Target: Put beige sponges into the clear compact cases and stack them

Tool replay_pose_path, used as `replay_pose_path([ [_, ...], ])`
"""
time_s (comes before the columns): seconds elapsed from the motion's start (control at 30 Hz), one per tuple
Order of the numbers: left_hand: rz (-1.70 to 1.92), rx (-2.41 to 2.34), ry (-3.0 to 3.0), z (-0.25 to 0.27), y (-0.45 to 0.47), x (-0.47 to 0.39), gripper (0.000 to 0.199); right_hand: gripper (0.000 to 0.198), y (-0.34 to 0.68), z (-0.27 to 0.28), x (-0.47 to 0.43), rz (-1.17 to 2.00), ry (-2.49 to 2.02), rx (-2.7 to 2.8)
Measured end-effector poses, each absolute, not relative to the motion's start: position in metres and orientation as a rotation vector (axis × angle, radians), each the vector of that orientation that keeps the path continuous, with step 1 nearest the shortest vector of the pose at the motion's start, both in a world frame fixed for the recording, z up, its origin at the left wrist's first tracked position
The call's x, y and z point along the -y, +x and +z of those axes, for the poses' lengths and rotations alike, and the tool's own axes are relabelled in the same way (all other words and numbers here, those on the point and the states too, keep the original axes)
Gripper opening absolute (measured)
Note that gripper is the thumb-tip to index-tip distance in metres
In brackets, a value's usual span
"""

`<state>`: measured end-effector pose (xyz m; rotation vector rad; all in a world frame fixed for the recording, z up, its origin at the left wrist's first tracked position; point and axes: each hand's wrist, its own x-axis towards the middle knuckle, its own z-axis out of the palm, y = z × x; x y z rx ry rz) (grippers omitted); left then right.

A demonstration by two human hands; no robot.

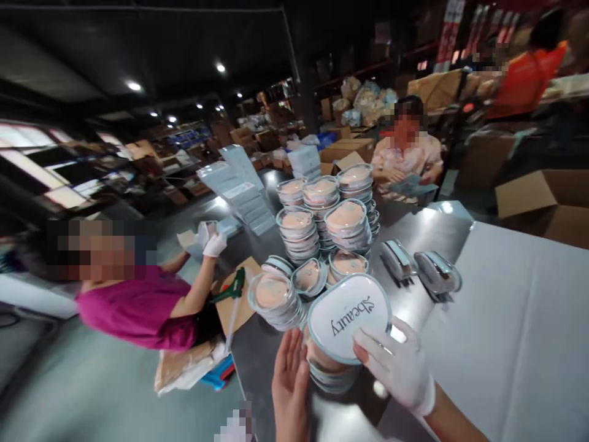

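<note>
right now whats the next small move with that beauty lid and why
Probably lower the white lid squarely onto the stack of containers right beneath it. The gloved right hand grips its near edge and holds it tilted just above that stack, while the bare left hand rests open against the stack's side, seemingly steadying it. Whether the lid already touches the stack is unclear.

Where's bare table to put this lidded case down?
Free: the white sheet right of your right hand, and dark tabletop left of your left hand. Crowded: stacked cases ahead, two holders beyond.
</note>
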<state>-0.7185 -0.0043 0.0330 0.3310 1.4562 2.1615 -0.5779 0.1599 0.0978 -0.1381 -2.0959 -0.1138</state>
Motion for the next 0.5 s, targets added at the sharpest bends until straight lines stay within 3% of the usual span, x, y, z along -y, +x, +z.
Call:
replay_pose_path([
  [0.1,2.141,-1.378,0.26,0.045,-0.717,0.0,0.1,0.036,-0.578,0.081,-0.157,-0.105,-0.053,2.118],
  [0.23,2.078,-1.294,0.212,0.055,-0.712,-0.005,0.108,0.049,-0.574,0.083,-0.151,-0.178,0.006,2.17],
  [0.4,2.1,-1.236,0.239,0.066,-0.707,-0.008,0.101,0.046,-0.562,0.112,-0.143,-0.371,0.084,2.199],
  [0.5,2.077,-1.153,0.284,0.072,-0.7,-0.005,0.1,0.044,-0.554,0.101,-0.145,-0.356,0.066,2.233],
])
